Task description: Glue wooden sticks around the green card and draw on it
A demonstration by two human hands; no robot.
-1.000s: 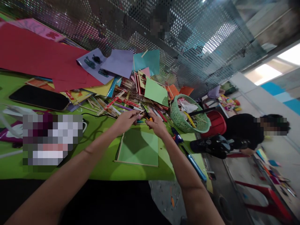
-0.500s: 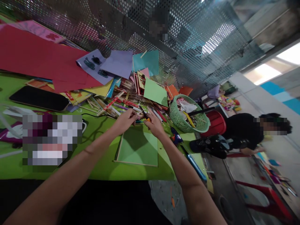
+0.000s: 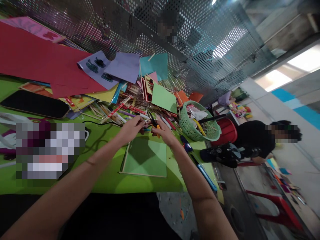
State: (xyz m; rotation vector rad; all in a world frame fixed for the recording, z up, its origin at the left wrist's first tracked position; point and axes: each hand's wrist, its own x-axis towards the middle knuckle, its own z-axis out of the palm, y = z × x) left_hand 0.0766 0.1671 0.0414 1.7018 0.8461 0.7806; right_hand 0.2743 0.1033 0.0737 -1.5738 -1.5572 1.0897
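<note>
My right hand is closed on cutting pliers with orange handles and dark jaws pointing up and left. Facing it, my left hand pinches a thin pale wooden stick, whose end reaches close to the jaws. Whether the jaws touch the stick is too small to tell. Below both hands lies a green paper sheet with thin sticks along its left and lower edges. Just beyond my fingers is a heap of wooden sticks and pens.
A green basket of scraps stands right of the heap, near a blue glue gun and a blue cutter. Left lie a phone and red paper. A perforated metal screen rises behind. A person sits at right.
The pliers' orange handles have spread apart and show more clearly in my right hand. The whole view has shifted slightly, with most things appearing a little further left.
</note>
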